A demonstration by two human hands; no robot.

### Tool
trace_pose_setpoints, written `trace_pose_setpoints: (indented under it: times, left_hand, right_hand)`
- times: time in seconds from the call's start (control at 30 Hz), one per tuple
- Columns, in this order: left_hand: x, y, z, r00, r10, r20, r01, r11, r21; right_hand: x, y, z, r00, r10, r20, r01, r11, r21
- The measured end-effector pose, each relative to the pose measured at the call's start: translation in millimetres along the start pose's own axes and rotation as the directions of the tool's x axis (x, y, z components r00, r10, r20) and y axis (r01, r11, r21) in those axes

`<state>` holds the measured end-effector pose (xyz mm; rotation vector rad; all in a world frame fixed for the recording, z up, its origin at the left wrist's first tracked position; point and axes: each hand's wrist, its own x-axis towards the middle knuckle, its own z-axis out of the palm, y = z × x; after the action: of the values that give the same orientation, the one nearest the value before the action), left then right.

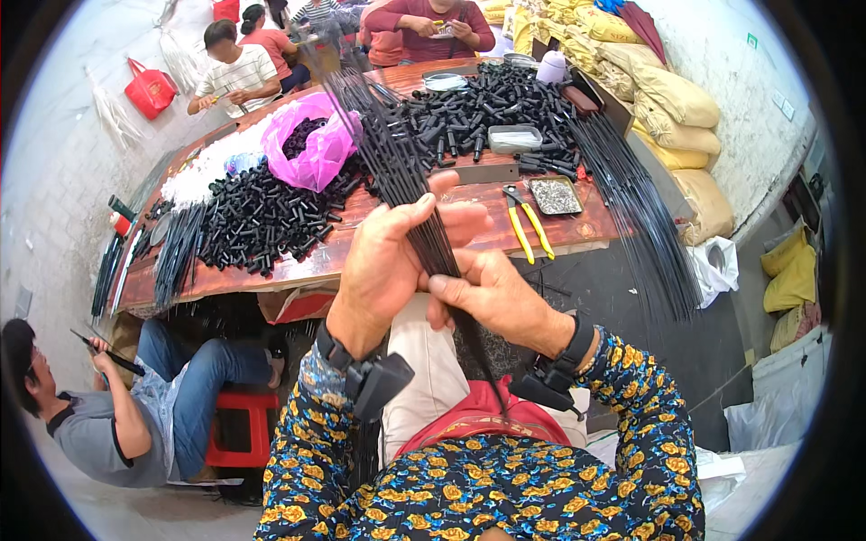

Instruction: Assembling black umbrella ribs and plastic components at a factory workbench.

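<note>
1 black rod bundle point(433, 238) sits in the left hand point(383, 255) and right hand point(499, 296), fingers point(465, 217) seemingly grasping it.

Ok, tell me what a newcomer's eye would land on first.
First, probably the bundle of thin black rods slanting through the left hand and right hand at the centre. Then the bright pink plastic bag on the left half of the wooden table, and the yellow-handled pliers near its front edge, right of centre.

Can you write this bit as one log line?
left hand: holding black rods; right hand: holding them lower down; table: black tubes, yellow-handled pliers
</note>
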<state>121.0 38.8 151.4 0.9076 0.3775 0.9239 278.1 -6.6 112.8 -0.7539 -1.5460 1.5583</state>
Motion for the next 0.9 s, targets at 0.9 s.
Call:
trace_pose_setpoints:
  times: [0.9]
  left_hand:
    - [-17.8,-2.0,16.7,0.979,0.064,-0.192,-0.042,0.992,0.117]
  right_hand:
    - [29.3,-94.9,-268.7,0.551,-0.764,-0.335,-0.116,0.328,-0.938]
